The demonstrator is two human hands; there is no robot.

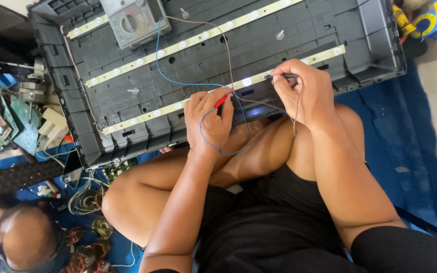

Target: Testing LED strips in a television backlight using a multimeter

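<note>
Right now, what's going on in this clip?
A person sits cross-legged over an opened dark panel lined with white LED strips. The left hand presses a red probe to the nearest strip, and the right hand holds a black probe further along it. One LED between them glows. A multimeter rests on the panel.

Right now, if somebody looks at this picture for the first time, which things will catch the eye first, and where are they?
The eye goes first to the two hands in the middle: the left hand holds a red probe and the right hand a black probe, both on a white LED strip with one lamp glowing. The strip lies in a big grey panel, with a grey multimeter at the top.
</note>
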